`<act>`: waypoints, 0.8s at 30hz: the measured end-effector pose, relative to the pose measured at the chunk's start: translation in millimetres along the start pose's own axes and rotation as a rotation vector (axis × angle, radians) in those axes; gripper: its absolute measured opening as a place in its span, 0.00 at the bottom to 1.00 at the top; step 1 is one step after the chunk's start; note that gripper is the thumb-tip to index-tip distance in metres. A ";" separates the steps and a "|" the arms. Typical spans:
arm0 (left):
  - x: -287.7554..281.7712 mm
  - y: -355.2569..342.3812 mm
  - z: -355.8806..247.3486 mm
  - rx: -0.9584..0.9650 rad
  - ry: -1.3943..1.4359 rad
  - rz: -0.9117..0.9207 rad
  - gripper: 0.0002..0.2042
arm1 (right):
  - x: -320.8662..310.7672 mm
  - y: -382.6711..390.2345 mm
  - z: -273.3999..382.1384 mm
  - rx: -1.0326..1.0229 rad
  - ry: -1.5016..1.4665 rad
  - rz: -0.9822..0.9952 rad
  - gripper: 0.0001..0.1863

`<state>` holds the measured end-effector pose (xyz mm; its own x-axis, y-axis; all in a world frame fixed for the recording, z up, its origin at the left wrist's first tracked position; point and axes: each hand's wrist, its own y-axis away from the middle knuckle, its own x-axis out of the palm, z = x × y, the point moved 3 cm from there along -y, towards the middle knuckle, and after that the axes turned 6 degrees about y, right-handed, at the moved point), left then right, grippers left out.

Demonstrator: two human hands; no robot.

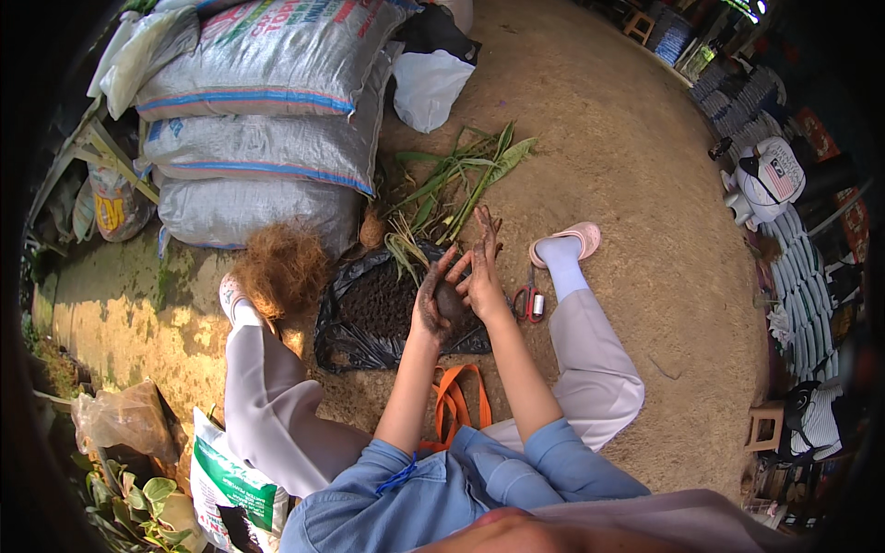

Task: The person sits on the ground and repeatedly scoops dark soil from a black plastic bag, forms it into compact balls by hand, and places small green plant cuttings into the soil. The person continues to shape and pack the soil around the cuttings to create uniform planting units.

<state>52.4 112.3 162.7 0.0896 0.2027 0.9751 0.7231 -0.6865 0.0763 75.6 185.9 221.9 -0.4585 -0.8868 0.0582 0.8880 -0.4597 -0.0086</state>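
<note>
Both left hand (428, 306) and right hand (485, 282) clamp their grip on a soil ball (450, 302); red-handled scissors (528, 291) lie at its three o'clock.

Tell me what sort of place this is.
Probably a plant nursery or gardening work area: stacked silvery sacks, dark soil on black plastic, and leafy green stems lying on the ground.
</note>
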 end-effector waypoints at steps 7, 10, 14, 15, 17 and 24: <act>-13.6 9.2 -1.7 0.164 -0.818 -0.153 0.50 | 15.6 -2.3 -9.5 -0.341 0.902 -0.062 0.42; 1.5 13.4 -6.5 0.168 -0.938 -0.087 0.52 | 6.0 -8.1 -11.8 -0.358 0.741 -0.059 0.44; 3.7 14.7 -4.9 -0.003 -0.724 -0.043 0.55 | -7.1 -20.1 0.7 -0.394 0.515 -0.230 0.45; -2.4 11.7 -3.9 0.044 -0.759 -0.054 0.56 | -2.8 -19.5 0.0 -0.428 0.586 -0.232 0.45; -7.1 7.7 -1.2 0.133 -0.828 -0.075 0.56 | 6.8 -17.5 -3.5 -0.494 0.731 -0.242 0.44; 12.8 13.2 -1.8 0.054 -0.659 -0.108 0.53 | -6.2 -31.3 1.7 -0.501 0.635 -0.320 0.41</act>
<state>61.8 104.6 176.6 0.4017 0.6645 0.6302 0.7832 -0.6059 0.1396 50.7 205.8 223.5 -0.7488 -0.5012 -0.4337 0.6616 -0.5260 -0.5345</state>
